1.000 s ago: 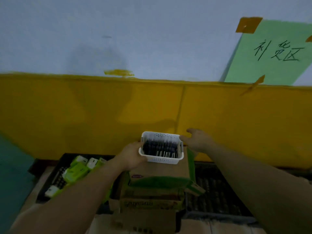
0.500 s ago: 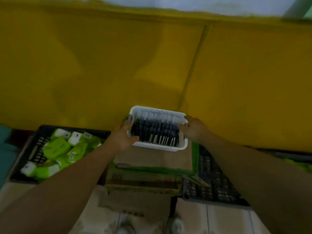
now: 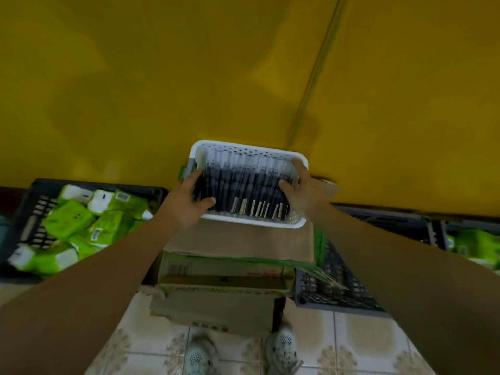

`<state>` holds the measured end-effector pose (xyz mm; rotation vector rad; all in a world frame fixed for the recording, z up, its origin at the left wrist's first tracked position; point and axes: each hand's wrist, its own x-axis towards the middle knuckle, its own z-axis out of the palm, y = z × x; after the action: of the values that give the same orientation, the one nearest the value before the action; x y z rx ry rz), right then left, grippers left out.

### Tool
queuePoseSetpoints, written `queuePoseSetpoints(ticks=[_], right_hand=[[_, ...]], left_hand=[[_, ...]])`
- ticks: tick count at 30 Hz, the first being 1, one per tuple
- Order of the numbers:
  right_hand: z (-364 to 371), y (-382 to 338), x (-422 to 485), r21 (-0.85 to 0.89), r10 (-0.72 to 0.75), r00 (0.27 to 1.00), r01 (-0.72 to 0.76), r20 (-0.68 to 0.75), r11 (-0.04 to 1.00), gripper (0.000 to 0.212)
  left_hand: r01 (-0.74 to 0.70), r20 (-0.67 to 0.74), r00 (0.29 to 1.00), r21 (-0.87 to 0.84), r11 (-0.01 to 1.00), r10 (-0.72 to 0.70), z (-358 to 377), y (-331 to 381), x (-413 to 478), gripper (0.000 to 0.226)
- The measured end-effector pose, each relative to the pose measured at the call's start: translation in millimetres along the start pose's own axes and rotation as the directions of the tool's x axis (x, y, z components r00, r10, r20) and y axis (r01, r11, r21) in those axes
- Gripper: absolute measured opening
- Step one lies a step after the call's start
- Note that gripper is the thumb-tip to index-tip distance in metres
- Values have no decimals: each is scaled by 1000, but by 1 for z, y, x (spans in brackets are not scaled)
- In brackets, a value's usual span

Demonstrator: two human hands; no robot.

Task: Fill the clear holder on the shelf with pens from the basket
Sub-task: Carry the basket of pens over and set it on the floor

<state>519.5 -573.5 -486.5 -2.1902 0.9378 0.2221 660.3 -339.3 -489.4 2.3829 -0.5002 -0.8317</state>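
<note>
The white basket (image 3: pixel 250 221) is held at both short ends. The left hand (image 3: pixel 186 203) is wrapped round the left rim, thumb laid over the near edge and onto the pens, fingers over the side wall. The right hand (image 3: pixel 304 189) is pressed vs. the right end, index finger stretched along the rim toward the far corner, thumb inside on the pens; a full clench on that side cannot be confirmed. The pens (image 3: pixel 243 185), dark-barrelled w/ pale clips, are packed side by side in the basket, lying flat, approx. filling it.

The basket is seen over a cardboard box (image 3: pixel 238 243) w/ green print; whether it rests on the box or is held just above cannot be told. A yellow wall (image 3: pixel 243 77) is behind. A dark crate (image 3: pixel 35 207) of green packets (image 3: pixel 70 217) is at left, another crate (image 3: pixel 338 282) at right. Tiled floor (image 3: pixel 351 336) and two pale shoes (image 3: pixel 281 347) are below.
</note>
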Motion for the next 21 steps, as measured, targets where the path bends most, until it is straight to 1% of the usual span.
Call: queuePoseSetpoints(ticks=[2,6,9,12,18,21], right_hand=[[4,1,2,57,20,1000,-20,-6,998,68],[0,-5,-1,52,41,999,-40,-17,998,70],[-11,-13,-13,72,25,999,-22,-41,997,70],[-24,-17,-29,48,0,998,4,-69,999,70],[-78,-38,-83,76,7,997,-1,-72,997,70],[-115,-56,-123,143,-16,995,30,-99,989,70]], left_hand=[[-7,-9,1000,-28,1000,6,1,0,-1,83],[-7,-44,999,-49,999,5,-1,6,-6,90],[-6,-51,999,-49,999,3,-7,12,-16,93],[-21,-60,998,-41,999,18,-17,25,-34,93],[-58,-75,995,3,998,58,-49,75,-92,92],[-82,-86,993,-40,996,78,-71,105,-127,94]])
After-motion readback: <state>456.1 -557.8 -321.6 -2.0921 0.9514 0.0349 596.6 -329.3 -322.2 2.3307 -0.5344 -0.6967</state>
